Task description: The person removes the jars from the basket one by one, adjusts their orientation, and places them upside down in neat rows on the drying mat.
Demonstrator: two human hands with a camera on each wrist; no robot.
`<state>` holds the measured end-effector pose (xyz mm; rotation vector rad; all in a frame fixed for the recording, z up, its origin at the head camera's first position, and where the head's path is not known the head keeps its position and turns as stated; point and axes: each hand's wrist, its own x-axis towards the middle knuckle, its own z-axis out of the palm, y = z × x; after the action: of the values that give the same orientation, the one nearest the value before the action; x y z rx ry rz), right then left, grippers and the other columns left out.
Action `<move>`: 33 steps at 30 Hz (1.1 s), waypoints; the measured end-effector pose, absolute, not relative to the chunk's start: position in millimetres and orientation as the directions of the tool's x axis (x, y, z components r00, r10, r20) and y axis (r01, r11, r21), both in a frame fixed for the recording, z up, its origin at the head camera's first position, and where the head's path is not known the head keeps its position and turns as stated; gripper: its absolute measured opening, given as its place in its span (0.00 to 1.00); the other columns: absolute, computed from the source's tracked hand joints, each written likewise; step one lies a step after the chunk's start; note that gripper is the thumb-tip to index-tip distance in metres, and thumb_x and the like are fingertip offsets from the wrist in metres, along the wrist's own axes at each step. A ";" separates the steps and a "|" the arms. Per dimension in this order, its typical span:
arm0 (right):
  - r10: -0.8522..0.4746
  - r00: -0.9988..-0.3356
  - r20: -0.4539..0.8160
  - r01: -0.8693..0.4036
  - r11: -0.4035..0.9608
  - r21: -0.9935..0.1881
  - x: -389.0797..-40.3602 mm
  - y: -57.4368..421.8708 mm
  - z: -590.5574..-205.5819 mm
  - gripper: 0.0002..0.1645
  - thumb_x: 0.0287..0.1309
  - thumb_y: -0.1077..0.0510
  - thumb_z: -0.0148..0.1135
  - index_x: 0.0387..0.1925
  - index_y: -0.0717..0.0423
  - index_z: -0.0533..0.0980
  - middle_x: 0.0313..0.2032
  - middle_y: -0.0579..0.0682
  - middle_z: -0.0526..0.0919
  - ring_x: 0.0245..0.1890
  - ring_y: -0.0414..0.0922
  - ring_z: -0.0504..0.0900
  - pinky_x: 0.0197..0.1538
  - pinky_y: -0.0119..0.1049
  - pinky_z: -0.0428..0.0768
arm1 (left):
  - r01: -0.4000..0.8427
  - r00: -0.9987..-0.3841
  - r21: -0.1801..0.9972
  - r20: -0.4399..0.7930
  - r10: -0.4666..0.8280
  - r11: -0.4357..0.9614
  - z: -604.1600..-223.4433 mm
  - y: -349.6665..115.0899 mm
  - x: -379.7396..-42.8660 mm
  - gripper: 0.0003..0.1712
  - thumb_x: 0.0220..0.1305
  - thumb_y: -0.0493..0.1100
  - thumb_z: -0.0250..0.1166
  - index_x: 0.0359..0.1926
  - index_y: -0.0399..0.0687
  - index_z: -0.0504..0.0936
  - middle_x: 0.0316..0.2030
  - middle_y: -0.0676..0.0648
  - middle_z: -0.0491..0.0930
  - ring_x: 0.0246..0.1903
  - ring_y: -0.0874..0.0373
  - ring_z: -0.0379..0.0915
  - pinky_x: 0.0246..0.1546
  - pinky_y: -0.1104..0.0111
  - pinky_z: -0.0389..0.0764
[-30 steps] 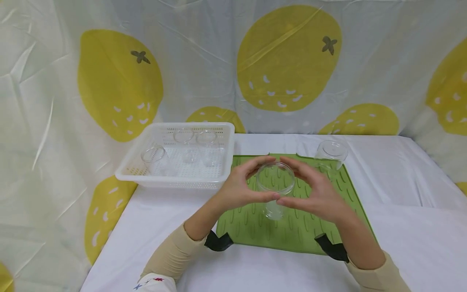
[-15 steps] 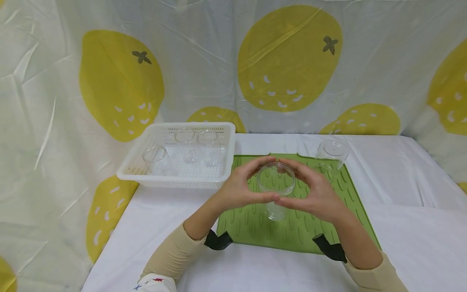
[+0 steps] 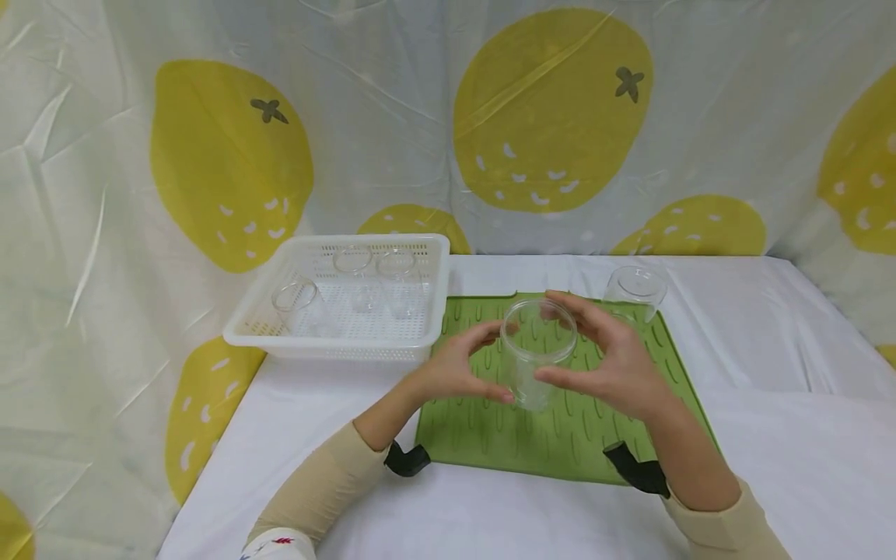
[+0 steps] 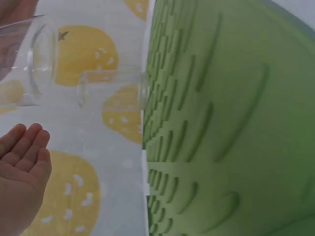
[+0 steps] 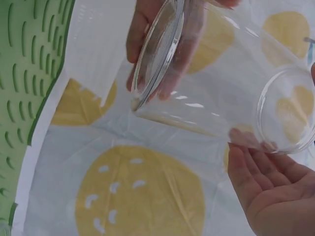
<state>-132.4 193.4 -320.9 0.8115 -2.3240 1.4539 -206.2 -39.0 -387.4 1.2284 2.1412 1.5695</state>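
A clear glass cup (image 3: 533,373) hangs above the green mat, its round upper end facing the head camera. My right hand (image 3: 619,369) holds it by the upper part, thumb in front and fingers behind; in the right wrist view, fingertips (image 5: 251,147) meet the cup's upper end. My left hand (image 3: 455,369) is around the cup's lower left side with thumb and fingers spread. The left wrist view shows straight left fingers (image 4: 29,142) apart from the cup (image 4: 42,64); whether the left thumb touches it, I cannot tell.
Under the hands lies a ridged green mat (image 3: 483,435) on a white-covered table (image 3: 756,327). Upside down at the mat's far right corner stands another glass (image 3: 635,289). At the left, a white perforated basket (image 3: 336,342) contains three glasses. A lemon-print curtain (image 3: 392,117) hangs behind.
The thumbs, which met in front of the cup, have parted. My left hand has drawn slightly left and down. The cup has shifted a little right and up.
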 end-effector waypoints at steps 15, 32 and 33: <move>-0.267 -0.813 0.518 -0.579 0.277 -0.767 -133.7 190.7 -318.4 0.50 0.40 0.75 0.75 0.68 0.57 0.66 0.59 0.40 0.75 0.60 0.38 0.73 0.60 0.27 0.72 | 0.351 -0.609 0.936 0.227 0.760 0.002 -415.5 -19.2 -200.8 0.52 0.43 0.28 0.78 0.69 0.40 0.61 0.64 0.44 0.69 0.63 0.59 0.65 0.66 0.65 0.63; -0.254 -0.824 0.507 -0.558 0.203 -0.805 -135.2 197.1 -322.7 0.51 0.42 0.79 0.70 0.69 0.60 0.63 0.60 0.44 0.74 0.60 0.40 0.72 0.60 0.27 0.72 | 0.259 -0.619 0.955 0.280 0.734 -0.146 -420.7 -17.4 -202.3 0.47 0.49 0.27 0.72 0.69 0.37 0.61 0.65 0.39 0.68 0.65 0.55 0.64 0.66 0.49 0.63; -0.258 -0.823 0.505 -0.558 0.203 -0.805 -135.3 197.8 -322.9 0.51 0.42 0.79 0.70 0.69 0.60 0.63 0.60 0.46 0.74 0.61 0.40 0.72 0.60 0.27 0.71 | 0.261 -0.615 0.952 0.290 0.733 -0.158 -421.0 -18.0 -202.9 0.46 0.49 0.28 0.72 0.69 0.37 0.61 0.65 0.39 0.68 0.65 0.54 0.64 0.66 0.49 0.63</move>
<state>-135.3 197.8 -322.9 0.7748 -2.2201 1.6613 -202.9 -18.0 -421.0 1.1265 1.7574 1.8290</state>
